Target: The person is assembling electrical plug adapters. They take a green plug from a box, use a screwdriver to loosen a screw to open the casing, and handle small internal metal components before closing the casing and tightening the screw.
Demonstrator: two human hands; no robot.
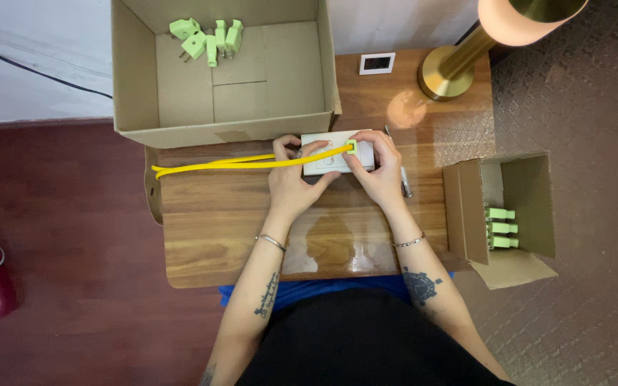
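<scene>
While both hands meet over a white socket plate point(329, 152) near the far edge of the small wooden table point(216, 229), everything else can be placed from that plate. The left hand point(293, 175) lies on its near-left part, fingers spread and pressing on the plate and on a yellow cable point(237, 164) that crosses it; the right hand point(377, 164) sits on the plate's right end, thumb and fingers closed together on a pale green plug point(351, 148) at the cable's end, the plug resting on the plate. From there the cable runs left along the tabletop and loops back at the table's left edge. Just beyond the plate stands a large open cardboard box point(144, 71) with several loose green plugs point(207, 37) in its far corner. Right of the plate lies a pen point(399, 168) — and farther right, off the table's edge, a smaller open carton point(531, 193) holds three more green plugs point(501, 227). Beyond and to the right stand a brass lamp base point(446, 71) and a small white-framed display point(377, 63). Dark red floor point(59, 236) lies to the left, patterned carpet point(581, 93) to the right.
</scene>
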